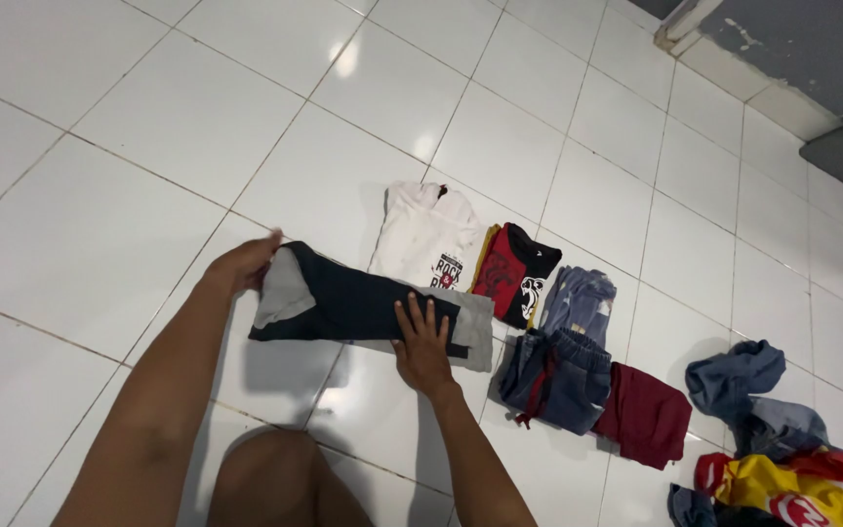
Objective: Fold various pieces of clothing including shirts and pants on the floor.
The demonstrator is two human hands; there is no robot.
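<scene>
On the white tiled floor (109,224) a person is bent over a dark navy and grey garment (363,307), folded into a long strip that lies flat on the tiles. The left hand (242,263) has the strip's far left end, where a grey panel shows; its fingers curl around that edge, gripping the cloth, though the fingertips are hidden under the fabric. The right hand (422,342) lies palm down on the right part of the same garment, fingers straight and slightly fanned apart, pressing it to the floor. A bare knee (270,478) shows just below the garment, between the two forearms. Just beyond the garment's right end lies a folded white shirt with a dark print (429,239), and beside that a folded red and black shirt (517,273). To the right of the garment's right end sit folded pale blue jeans (580,303), dark blue denim shorts with a red drawstring (558,376) touching them, and then a folded maroon piece (646,415). Well to the right of the garment lies a loose heap: crumpled blue denim (753,390) and a yellow and red cloth (797,488).
</scene>
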